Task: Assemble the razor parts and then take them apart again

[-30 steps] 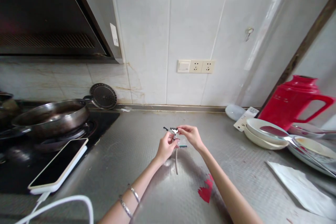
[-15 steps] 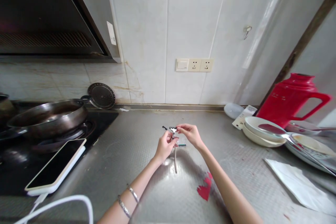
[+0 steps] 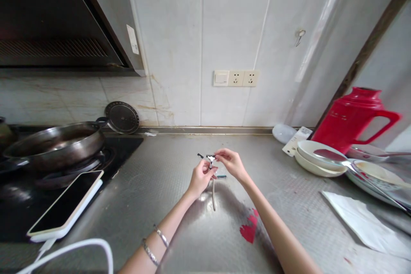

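Note:
My left hand point(image 3: 201, 178) is closed in a pinch around a small T-shaped piece that looks like a razor point(image 3: 211, 160), with a black bar across the top and a pale silver neck. The fingertips of my right hand point(image 3: 231, 162) pinch the right end of that black bar. A short black piece point(image 3: 200, 155) sticks out just above my left fingers; whether it is held there cannot be made out. Below the hands, a thin beige-grey stick point(image 3: 214, 199) lies on the steel counter point(image 3: 180, 158). A small teal-coloured item point(image 3: 221, 176) shows partly behind my left fingertips.
A red torn scrap point(image 3: 248, 227) lies between my forearms. On the left are a phone point(image 3: 66, 205) with a white cable point(image 3: 80, 244) and a pan point(image 3: 58, 143) on the stove. At right stand bowls point(image 3: 316, 165), a red thermos jug point(image 3: 353, 120) and a white paper point(image 3: 362, 220).
The view has shifted slightly, so everything sits a little further left. Both hands keep the same grip on the razor.

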`<action>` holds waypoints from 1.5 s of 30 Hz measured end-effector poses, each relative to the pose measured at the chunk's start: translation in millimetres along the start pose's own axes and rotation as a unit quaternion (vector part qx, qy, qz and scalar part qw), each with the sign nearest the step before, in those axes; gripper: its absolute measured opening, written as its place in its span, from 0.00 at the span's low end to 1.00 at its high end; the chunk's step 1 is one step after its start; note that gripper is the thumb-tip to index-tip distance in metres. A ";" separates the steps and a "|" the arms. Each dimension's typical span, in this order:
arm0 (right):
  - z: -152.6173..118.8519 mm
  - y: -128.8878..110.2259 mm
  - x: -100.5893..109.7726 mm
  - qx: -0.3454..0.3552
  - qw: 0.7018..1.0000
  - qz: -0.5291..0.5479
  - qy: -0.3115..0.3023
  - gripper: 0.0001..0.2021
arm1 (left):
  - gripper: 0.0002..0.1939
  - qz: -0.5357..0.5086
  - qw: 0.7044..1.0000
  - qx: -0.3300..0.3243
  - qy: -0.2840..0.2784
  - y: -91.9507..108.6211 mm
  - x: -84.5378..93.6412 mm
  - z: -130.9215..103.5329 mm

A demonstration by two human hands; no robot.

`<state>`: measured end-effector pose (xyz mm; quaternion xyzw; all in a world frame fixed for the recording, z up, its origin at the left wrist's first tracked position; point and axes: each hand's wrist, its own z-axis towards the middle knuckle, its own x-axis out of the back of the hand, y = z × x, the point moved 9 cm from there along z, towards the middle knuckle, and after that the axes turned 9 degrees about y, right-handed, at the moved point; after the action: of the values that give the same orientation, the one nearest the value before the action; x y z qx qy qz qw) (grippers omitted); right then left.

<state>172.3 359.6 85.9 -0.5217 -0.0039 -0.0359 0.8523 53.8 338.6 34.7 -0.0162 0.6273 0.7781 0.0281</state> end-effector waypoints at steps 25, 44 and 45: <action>-5.2 -7.1 -3.6 0.020 1.000 -0.009 0.016 0.09 | 0.16 -0.008 0.999 0.030 0.024 -4.9 1.2 1.5; -6.8 -11.9 -6.8 0.050 0.997 -0.058 0.009 0.06 | 0.14 0.046 0.996 -0.012 0.072 -0.3 9.4 -1.4; -6.2 -10.2 -6.9 0.042 0.998 -0.045 0.012 0.07 | 0.14 0.054 0.996 -0.021 0.073 0.9 10.0 -1.7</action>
<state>164.5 349.9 91.9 -0.4842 -0.0189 -0.0800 0.8711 43.8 337.0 34.5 -0.0394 0.6113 0.7881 -0.0600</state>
